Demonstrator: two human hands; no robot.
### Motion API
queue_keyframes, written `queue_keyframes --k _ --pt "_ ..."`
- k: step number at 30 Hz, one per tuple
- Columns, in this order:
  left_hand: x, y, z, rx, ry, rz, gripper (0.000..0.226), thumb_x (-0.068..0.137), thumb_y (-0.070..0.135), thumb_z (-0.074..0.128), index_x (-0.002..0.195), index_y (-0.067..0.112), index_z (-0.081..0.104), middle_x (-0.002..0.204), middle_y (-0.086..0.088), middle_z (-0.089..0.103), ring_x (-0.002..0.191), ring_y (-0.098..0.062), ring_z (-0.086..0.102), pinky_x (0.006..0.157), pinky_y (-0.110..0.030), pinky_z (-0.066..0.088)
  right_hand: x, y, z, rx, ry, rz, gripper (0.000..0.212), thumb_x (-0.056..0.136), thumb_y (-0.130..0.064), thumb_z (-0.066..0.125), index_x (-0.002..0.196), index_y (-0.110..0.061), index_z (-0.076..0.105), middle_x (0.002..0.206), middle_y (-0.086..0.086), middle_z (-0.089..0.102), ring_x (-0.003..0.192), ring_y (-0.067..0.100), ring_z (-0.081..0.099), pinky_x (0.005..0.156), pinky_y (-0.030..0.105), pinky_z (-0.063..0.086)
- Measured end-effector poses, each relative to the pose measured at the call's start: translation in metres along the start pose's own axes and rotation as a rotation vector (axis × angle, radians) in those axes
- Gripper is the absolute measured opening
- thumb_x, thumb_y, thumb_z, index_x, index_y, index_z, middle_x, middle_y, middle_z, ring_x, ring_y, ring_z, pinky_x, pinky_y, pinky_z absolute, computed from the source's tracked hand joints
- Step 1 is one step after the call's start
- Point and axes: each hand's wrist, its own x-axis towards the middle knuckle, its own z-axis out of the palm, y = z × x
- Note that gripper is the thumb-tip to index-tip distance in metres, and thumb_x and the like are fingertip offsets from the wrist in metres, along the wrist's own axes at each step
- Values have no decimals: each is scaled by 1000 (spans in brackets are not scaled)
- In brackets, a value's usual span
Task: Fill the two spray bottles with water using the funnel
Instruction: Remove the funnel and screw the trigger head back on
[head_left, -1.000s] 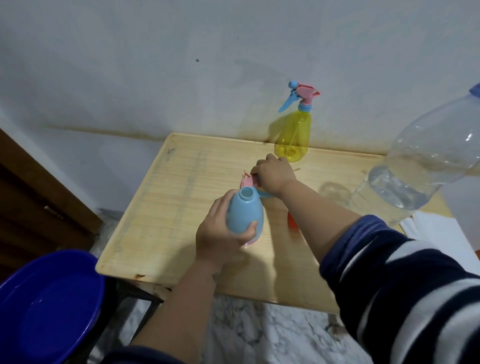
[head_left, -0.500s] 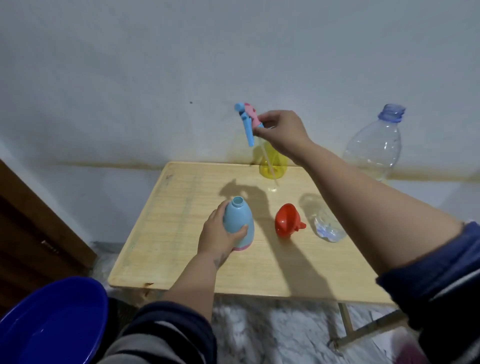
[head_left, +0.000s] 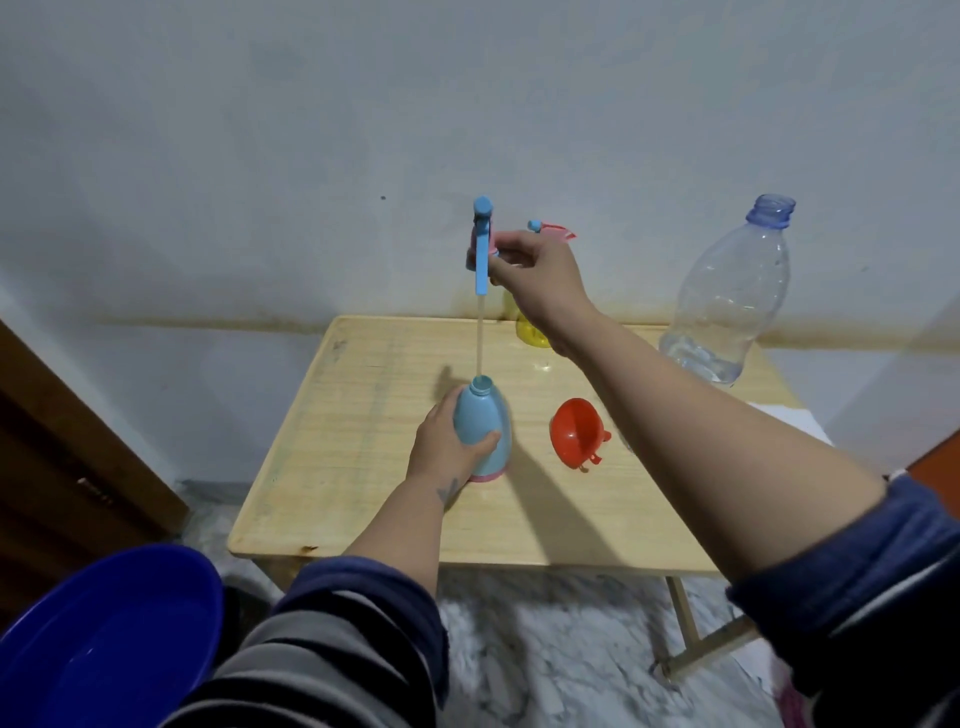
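Left hand (head_left: 441, 441) grips upright blue bottle (head_left: 483, 431); right hand (head_left: 535, 275) pinches its sprayer head (head_left: 482, 244) above (tube tip at neck); red funnel (head_left: 574, 428) lies right.

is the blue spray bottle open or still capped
Open. The right hand holds the spray head lifted above the blue bottle; its tube's tip is at the neck. The left hand grips the bottle.

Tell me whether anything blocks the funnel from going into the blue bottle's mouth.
Yes. The dip tube of the spray head, held by the right hand, still reaches the blue bottle mouth. The funnel lies beside it.
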Motion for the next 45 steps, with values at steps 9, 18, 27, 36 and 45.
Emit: queue_keyframes --k 9,18,27,36,45 --pt "1 -1 -2 5 -1 41 73 78 30 75 141 30 39 131 4 52 116 -19 53 95 -36 49 -31 51 14 31 -21 92 21 85 -14 65 105 -11 71 102 7 73 101 17 68 95 35 53" --pt "3 -5 0 -28 14 72 60 76 29 77 128 35 47 118 7 58 107 -15 57 87 -30 50 -68 95 19 -59 -66 167 26 83 -5 66 107 -12 70 106 1 72 102 12 66 91 29 53" --pt "3 -9 2 -16 32 89 65 76 33 75 134 38 44 120 10 58 107 -13 56 80 -25 48 -64 92 21 -172 -82 138 22 81 -13 70 103 -12 72 104 1 73 101 17 66 96 36 50" --pt "5 -16 8 14 67 31 68 72 42 76 132 37 44 123 8 60 113 -18 58 90 -42 54 -72 93 39 -101 25 178 45 75 -24 80 112 -9 59 107 1 66 96 12 59 86 25 48" --pt "2 -14 7 -5 75 98 65 75 40 74 133 40 44 121 11 57 109 -13 55 83 -35 54 -82 99 34 -24 86 177 27 78 -15 77 88 -16 52 95 -3 62 94 12 59 85 25 48"
